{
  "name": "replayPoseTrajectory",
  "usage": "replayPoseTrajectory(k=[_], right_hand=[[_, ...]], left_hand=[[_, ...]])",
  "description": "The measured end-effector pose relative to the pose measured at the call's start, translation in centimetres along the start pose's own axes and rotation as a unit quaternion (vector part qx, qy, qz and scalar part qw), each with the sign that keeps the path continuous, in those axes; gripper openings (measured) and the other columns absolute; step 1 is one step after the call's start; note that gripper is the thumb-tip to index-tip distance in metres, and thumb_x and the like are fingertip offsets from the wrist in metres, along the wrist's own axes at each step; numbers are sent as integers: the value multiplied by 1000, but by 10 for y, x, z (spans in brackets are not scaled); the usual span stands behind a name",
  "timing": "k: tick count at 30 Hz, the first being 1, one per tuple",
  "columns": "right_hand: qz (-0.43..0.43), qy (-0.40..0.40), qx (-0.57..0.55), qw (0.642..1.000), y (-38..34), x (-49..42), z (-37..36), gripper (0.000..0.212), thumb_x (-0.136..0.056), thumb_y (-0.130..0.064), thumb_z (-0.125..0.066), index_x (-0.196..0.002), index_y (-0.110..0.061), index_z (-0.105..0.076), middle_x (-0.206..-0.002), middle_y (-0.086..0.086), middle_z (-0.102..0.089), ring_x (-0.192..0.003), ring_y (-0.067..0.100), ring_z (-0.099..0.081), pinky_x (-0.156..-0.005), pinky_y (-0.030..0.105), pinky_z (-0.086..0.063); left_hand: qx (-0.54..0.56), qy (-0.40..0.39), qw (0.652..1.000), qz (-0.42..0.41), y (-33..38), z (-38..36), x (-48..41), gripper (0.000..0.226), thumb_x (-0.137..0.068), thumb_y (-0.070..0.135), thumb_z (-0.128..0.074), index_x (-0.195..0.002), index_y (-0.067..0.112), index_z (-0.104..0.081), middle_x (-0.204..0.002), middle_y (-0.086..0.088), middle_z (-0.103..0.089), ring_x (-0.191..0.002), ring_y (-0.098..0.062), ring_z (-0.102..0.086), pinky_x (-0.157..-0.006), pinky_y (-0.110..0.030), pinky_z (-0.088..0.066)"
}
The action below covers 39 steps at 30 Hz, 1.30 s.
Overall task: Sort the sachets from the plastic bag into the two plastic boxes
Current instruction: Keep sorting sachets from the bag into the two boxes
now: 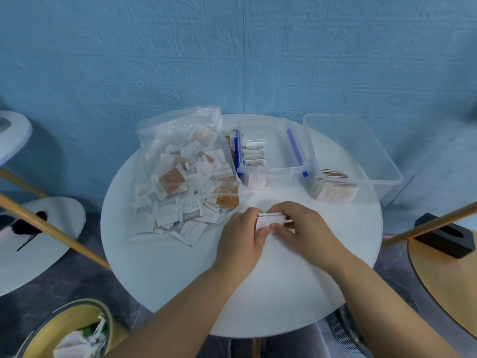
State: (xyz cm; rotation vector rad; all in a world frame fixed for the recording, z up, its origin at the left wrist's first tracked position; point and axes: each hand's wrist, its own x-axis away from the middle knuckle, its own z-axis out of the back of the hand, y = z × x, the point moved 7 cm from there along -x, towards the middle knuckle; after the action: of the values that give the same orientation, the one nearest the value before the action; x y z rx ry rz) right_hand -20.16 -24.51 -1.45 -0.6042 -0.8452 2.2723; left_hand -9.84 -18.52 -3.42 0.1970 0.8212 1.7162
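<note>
My left hand [241,237] and my right hand [299,224] together grip a small stack of sachets [268,220] just above the round white table [258,293]. A clear plastic bag [180,140] lies open at the left, and a heap of white and brown sachets [185,200] spills from it onto the table. Behind my hands stands a clear plastic box with blue clips [278,140] holding a row of upright sachets. To its right, a second clear box [361,151] holds a stack of brownish sachets at its near end.
A blue wall rises right behind the table. Wooden poles [51,231] cross at the left and right. A yellow bin [74,329] with rubbish sits lower left. A black block [449,236] rests on a wooden round surface at the right.
</note>
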Motion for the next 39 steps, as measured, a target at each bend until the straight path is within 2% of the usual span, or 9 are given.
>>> replayPoseTrajectory(k=[5,11,13,17,22,25,29,33,39], right_hand=[[46,-51,67,995,-24,-28,23,14,-87,-12,-61,-99,-17,-58,-90,-6,-59,-79,13,-56,-72,21,-45],[87,-66,126,986,-44,-88,65,14,-87,-12,-61,-101,-14,-58,-91,-2,-61,-81,14,-53,-72,21,-40],[81,-54,133,986,-39,-112,72,14,-87,-11,-60,-101,-14,-58,-90,-3,-59,-82,15,-51,-69,20,-36],[31,-9,136,990,-13,-164,79,15,-87,-12,-59,-101,-14,-56,-91,-1,-57,-86,20,-52,-71,24,-34],[-27,-27,128,991,18,-212,57,21,-87,-11,-58,-107,-11,-55,-110,9,-60,-92,22,-50,-73,24,-34],[-54,-46,128,989,30,-230,40,23,-85,-11,-58,-109,-12,-56,-110,10,-59,-86,20,-48,-72,25,-37],[-84,-64,92,990,40,-239,27,20,-85,-6,-56,-104,-11,-56,-99,6,-53,-81,20,-50,-59,20,-39],[-122,-93,26,988,51,-240,16,17,-85,-3,-54,-102,-8,-58,-94,12,-58,-74,22,-56,-71,32,-52],[-152,-168,-28,974,56,-235,8,22,-89,-20,-60,-109,-12,-58,-99,7,-57,-85,17,-55,-69,20,-49]], left_hand=[[12,-1,1000,-18,13,19,-24,24,-92,30,-53,-109,14,-51,-93,-2,-57,-85,-16,-53,-70,-28,-44],[47,81,995,-20,25,52,-79,27,-86,27,-62,-109,15,-56,-91,-1,-59,-83,-16,-54,-66,-18,-39],[74,103,992,2,15,54,-95,36,-81,28,-67,-112,14,-56,-102,-3,-61,-93,-18,-56,-77,-25,-44],[88,79,990,79,-14,38,-110,63,-60,54,-69,-111,19,-55,-108,1,-56,-102,-15,-54,-86,-32,-47],[155,26,978,138,-34,13,-106,99,-46,66,-71,-133,27,-41,-129,7,-48,-117,-11,-51,-98,-38,-46],[169,35,975,138,-41,6,-105,97,-47,69,-72,-131,33,-41,-128,10,-52,-115,-10,-53,-94,-39,-48],[172,50,974,140,-40,8,-102,96,-49,66,-70,-133,32,-41,-128,12,-50,-116,-8,-51,-96,-38,-46],[171,51,975,133,-35,12,-101,90,-59,50,-79,-136,28,-38,-132,12,-45,-119,-6,-47,-100,-34,-43],[152,50,978,135,-33,15,-100,87,-66,41,-79,-139,27,-34,-132,12,-40,-118,-5,-44,-99,-27,-40]])
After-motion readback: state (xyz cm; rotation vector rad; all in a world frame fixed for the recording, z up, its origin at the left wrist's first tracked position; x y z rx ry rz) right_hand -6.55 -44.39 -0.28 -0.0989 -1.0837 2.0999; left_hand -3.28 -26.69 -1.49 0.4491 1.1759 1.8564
